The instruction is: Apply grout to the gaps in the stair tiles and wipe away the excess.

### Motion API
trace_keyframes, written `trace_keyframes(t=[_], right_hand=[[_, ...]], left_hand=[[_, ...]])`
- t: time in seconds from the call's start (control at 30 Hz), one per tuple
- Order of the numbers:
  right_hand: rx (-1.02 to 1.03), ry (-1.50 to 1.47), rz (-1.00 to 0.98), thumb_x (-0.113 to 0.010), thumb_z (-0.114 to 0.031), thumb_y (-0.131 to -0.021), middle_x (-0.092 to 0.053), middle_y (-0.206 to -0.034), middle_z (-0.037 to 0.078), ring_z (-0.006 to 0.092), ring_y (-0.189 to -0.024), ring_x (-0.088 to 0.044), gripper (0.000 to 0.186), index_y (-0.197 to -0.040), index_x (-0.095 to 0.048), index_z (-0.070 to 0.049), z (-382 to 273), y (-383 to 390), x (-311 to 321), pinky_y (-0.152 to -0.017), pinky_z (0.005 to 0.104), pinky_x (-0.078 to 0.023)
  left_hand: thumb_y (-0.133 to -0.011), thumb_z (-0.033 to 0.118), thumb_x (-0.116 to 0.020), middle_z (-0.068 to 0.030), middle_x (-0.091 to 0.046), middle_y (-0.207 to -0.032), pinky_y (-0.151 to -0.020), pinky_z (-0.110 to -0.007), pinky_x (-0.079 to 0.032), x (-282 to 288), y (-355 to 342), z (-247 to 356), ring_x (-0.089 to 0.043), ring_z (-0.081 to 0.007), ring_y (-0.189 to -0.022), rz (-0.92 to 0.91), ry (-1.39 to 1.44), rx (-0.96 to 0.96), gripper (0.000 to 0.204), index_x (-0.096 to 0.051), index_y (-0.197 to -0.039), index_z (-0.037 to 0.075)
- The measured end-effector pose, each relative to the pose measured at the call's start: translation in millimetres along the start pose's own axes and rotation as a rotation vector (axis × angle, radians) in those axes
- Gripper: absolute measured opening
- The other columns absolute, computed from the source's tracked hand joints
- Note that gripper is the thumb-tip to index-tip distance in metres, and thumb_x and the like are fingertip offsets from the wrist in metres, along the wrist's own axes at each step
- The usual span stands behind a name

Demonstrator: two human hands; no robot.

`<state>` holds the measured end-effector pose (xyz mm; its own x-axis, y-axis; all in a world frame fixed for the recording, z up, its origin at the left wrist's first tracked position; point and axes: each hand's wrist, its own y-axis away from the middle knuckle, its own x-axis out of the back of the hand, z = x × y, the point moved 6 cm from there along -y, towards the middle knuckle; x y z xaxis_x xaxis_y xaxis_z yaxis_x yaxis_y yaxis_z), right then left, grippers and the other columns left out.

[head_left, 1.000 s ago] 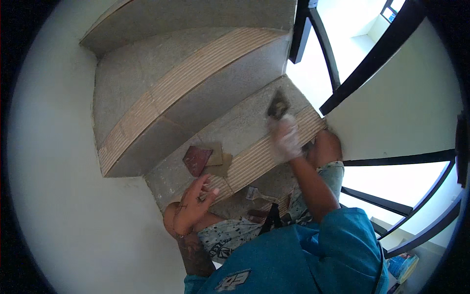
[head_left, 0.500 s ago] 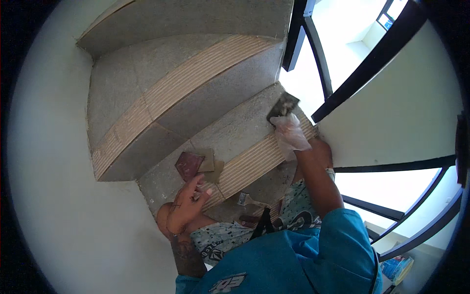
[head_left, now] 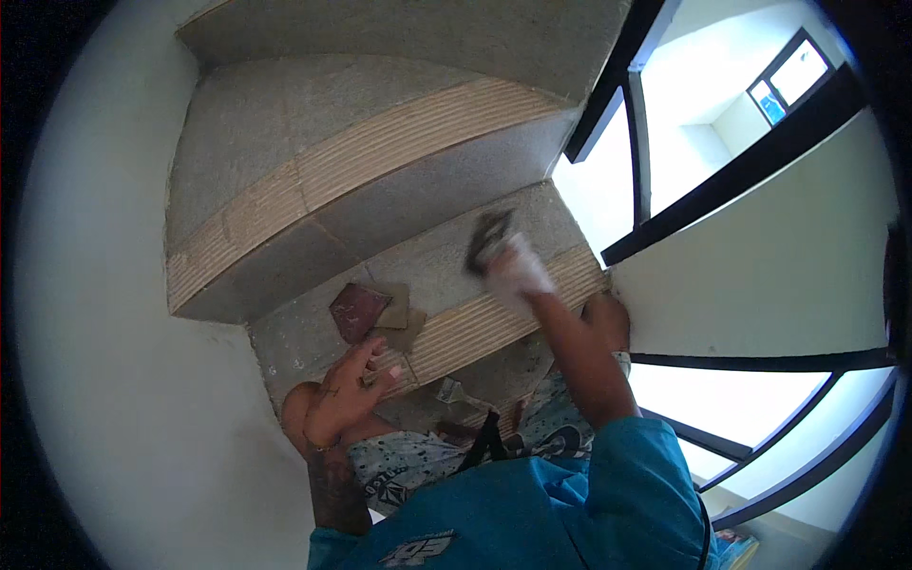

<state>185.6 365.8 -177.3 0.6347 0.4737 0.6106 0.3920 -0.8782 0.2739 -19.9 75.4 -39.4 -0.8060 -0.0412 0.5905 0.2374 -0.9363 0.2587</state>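
My right hand, in a translucent glove and blurred, grips a dark, flat rectangular pad over the right part of the stone step. My left hand is bare, its fingers apart and loosely curved over the step's front edge, holding nothing. Just beyond those fingers lie a dark red piece and two overlapping tan squares. Lower down, between my legs, a paintbrush lies partly in shadow.
Higher steps with ribbed edge strips rise ahead. A white wall borders the left. Dark railing bars and a pale curved panel stand on the right, over a drop with a container below.
My right hand has moved leftward along the step with the dark pad, away from the right corner. The view has shifted slightly. My left hand stays by the red piece.
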Motion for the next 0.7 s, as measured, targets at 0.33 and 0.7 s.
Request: trace_keyframes(t=[0.33,0.7], right_hand=[[0.213,-0.878,0.074,-0.047,-0.023,-0.091,-0.054,-0.066,0.003,0.0139,-0.06,-0.05,0.018,-0.079,-0.052,-0.011,90.4,-23.1,48.8,-0.057,0.0277,-0.043],[0.46,0.312,-0.309,-0.049,-0.018,-0.082,-0.054,-0.084,0.02,0.0336,-0.082,-0.055,0.018,-0.091,-0.052,-0.003,-94.7,129.2,-75.9,-0.073,0.0418,-0.046]], left_hand=[[-0.082,0.03,-0.065,-0.0185,-0.056,-0.109,-0.08,-0.034,-0.046,3.1,6.1,-5.3,-0.057,-0.0264,-0.095,0.038,0.031,-0.072,0.052,-0.048,-0.12,0.0],[-0.083,0.035,-0.061,-0.0196,-0.054,-0.115,-0.087,-0.038,-0.044,7.3,-1.4,-12.7,-0.054,-0.0317,-0.102,0.105,-0.079,-0.005,0.052,-0.049,-0.121,0.001]])
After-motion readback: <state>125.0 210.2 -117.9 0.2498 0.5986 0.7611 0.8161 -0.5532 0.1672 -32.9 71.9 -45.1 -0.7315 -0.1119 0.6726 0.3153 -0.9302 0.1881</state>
